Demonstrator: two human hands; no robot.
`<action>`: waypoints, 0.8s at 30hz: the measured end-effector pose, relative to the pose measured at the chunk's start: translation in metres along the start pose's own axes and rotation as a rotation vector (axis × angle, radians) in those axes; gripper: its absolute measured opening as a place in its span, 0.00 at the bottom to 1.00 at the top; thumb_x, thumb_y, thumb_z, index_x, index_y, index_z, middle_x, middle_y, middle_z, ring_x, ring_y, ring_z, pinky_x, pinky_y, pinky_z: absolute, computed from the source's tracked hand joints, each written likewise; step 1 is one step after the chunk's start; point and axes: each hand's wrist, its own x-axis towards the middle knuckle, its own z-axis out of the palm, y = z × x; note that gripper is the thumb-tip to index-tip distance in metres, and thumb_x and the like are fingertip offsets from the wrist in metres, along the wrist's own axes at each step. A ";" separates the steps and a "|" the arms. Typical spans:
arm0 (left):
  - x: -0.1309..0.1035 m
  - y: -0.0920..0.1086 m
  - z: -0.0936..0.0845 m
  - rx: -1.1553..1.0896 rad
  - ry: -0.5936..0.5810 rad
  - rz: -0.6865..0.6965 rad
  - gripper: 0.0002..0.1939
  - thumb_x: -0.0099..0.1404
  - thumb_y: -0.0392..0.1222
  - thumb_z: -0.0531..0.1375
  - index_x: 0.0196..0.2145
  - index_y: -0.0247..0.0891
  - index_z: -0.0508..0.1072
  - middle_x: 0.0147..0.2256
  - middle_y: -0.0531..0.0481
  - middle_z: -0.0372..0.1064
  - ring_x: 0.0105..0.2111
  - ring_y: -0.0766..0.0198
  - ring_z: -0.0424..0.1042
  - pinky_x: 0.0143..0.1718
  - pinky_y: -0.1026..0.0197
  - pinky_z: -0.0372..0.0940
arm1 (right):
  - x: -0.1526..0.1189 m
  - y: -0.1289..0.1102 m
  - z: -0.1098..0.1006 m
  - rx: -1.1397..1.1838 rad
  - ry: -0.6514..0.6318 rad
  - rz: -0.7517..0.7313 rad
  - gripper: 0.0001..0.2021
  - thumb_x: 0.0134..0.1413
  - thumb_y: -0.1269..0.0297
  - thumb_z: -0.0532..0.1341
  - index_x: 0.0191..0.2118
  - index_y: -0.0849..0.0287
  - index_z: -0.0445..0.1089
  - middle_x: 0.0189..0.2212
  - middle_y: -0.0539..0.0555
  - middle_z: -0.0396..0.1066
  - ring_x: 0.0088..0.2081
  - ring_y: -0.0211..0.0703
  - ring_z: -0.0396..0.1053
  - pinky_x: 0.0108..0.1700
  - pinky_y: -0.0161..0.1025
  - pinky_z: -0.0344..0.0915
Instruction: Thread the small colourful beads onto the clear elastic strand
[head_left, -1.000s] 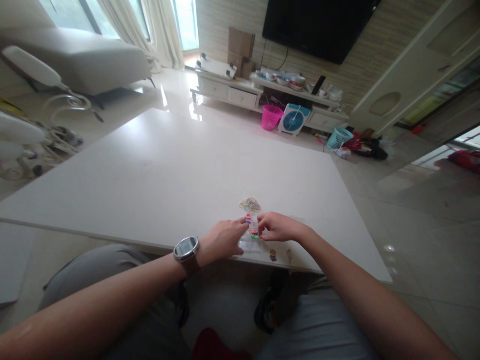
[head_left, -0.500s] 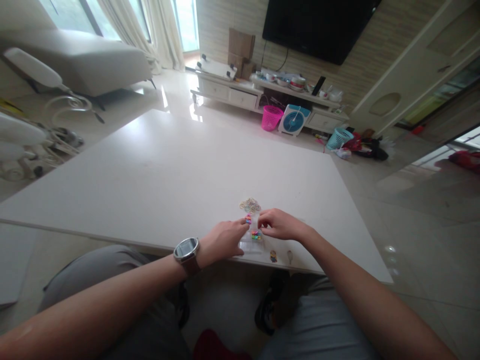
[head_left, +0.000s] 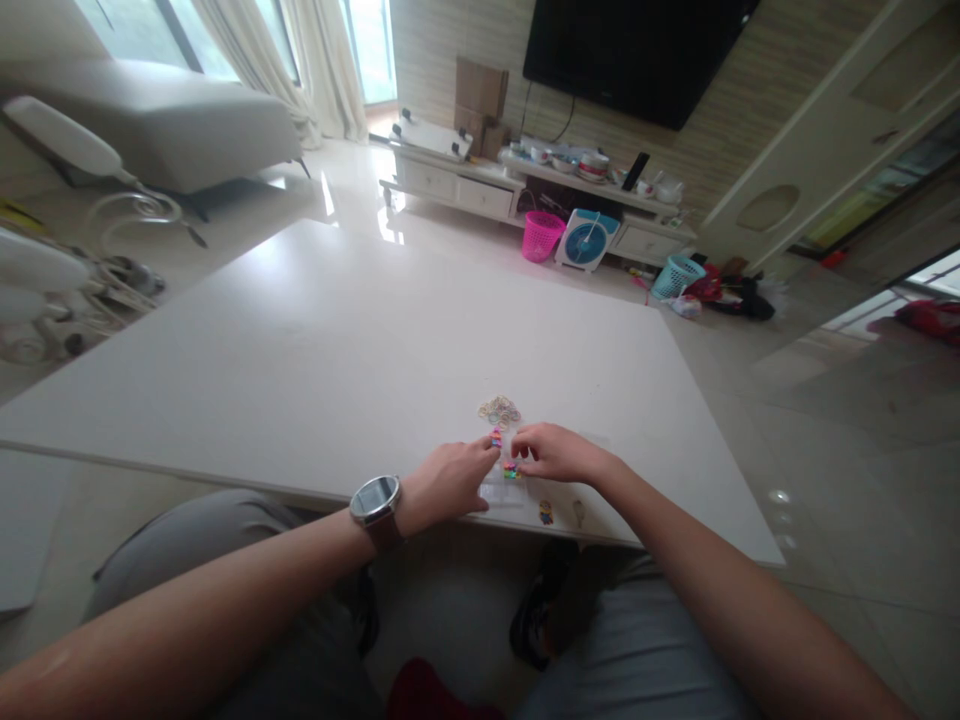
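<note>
A clear plastic box or tray (head_left: 504, 496) sits near the table's front edge; its outline is hard to make out. My left hand (head_left: 454, 475) lies along its left side, thumb and fingers spread apart and touching it. By the left fingertips is a cluster of small pink, orange and blue pieces (head_left: 496, 438). Small green, yellow and pink pieces (head_left: 512, 471) lie closer to me, right by my right thumb. Above them my right hand (head_left: 553, 455) has its fingers curled; what they hold, if anything, is too small to see. Just beyond is a pile of pale thin loops (head_left: 500, 410).
Right of the box lie a small yellow-and-blue cartoon figure (head_left: 546, 512) and a small metal piece (head_left: 578, 513) resembling a key. Both are close to the front edge of the white table (head_left: 360, 330). My knees are beneath that edge. A TV cabinet (head_left: 484, 198) stands beyond the table.
My right hand has shifted slightly left, its thumb now by the green and yellow pieces. My left hand stays in place.
</note>
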 end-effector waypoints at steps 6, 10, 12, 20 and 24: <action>0.001 0.002 0.003 -0.001 0.006 0.002 0.23 0.54 0.43 0.66 0.47 0.40 0.68 0.54 0.44 0.67 0.41 0.52 0.75 0.37 0.57 0.67 | 0.001 0.001 0.003 -0.029 -0.025 0.043 0.03 0.51 0.69 0.62 0.33 0.60 0.74 0.30 0.51 0.73 0.29 0.35 0.63 0.31 0.32 0.53; 0.003 -0.002 0.003 -0.027 0.013 0.011 0.27 0.54 0.47 0.68 0.50 0.41 0.67 0.56 0.43 0.66 0.43 0.52 0.75 0.39 0.56 0.67 | 0.001 0.004 0.004 -0.093 -0.039 0.130 0.04 0.52 0.68 0.61 0.32 0.60 0.74 0.29 0.51 0.74 0.29 0.35 0.64 0.31 0.32 0.52; 0.004 -0.007 0.000 -0.047 0.021 0.013 0.29 0.55 0.49 0.68 0.52 0.41 0.67 0.54 0.43 0.68 0.44 0.51 0.74 0.40 0.56 0.66 | -0.001 0.006 0.003 -0.120 -0.045 0.169 0.04 0.52 0.67 0.62 0.32 0.59 0.75 0.29 0.51 0.74 0.29 0.35 0.64 0.31 0.32 0.52; 0.013 -0.032 -0.009 -0.057 0.138 -0.032 0.14 0.62 0.35 0.58 0.47 0.41 0.71 0.46 0.46 0.70 0.41 0.59 0.73 0.41 0.59 0.66 | -0.006 0.015 -0.005 -0.133 -0.071 0.269 0.08 0.54 0.59 0.64 0.32 0.58 0.75 0.30 0.52 0.76 0.29 0.36 0.66 0.30 0.33 0.53; 0.024 -0.030 0.003 -0.100 0.207 0.041 0.16 0.65 0.35 0.56 0.50 0.44 0.72 0.50 0.46 0.67 0.46 0.59 0.71 0.46 0.60 0.66 | -0.007 0.021 -0.005 -0.144 -0.080 0.279 0.09 0.54 0.57 0.64 0.32 0.57 0.76 0.31 0.52 0.76 0.30 0.37 0.68 0.31 0.32 0.54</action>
